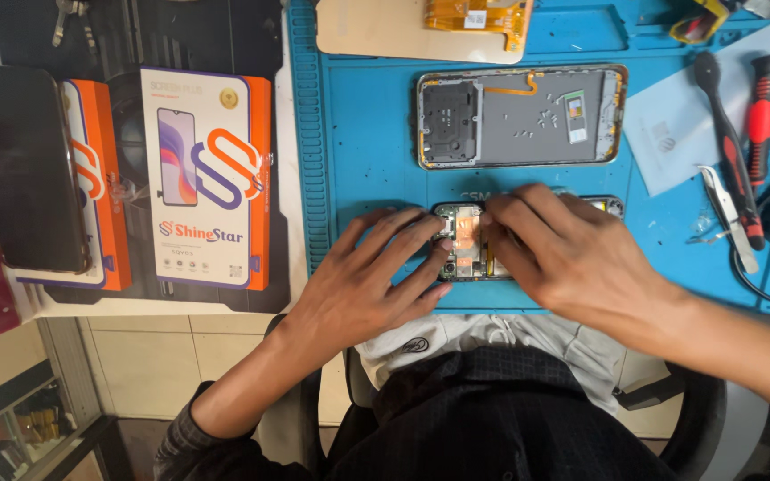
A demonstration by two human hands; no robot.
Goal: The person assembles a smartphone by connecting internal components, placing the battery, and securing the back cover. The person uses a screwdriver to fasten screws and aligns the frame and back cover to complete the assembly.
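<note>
Two hands meet over an opened phone that lies flat on the blue work mat, near the mat's front edge. Its long axis runs side to side, parallel to that edge, with the bared circuit board and copper-coloured patch facing up; one end shows past the right hand, towards the mat's right side. The left hand rests half spread, fingers loosely bent, fingertips pressing on the phone's left end and board. The right hand lies palm down across the phone's right part, fingers curled onto the board; whether they pinch anything I cannot tell. Farther back on the mat lies a grey phone back frame, also lengthwise. Tweezers and a red-handled screwdriver lie at the mat's right side, and screen boxes sit off its left edge.
</note>
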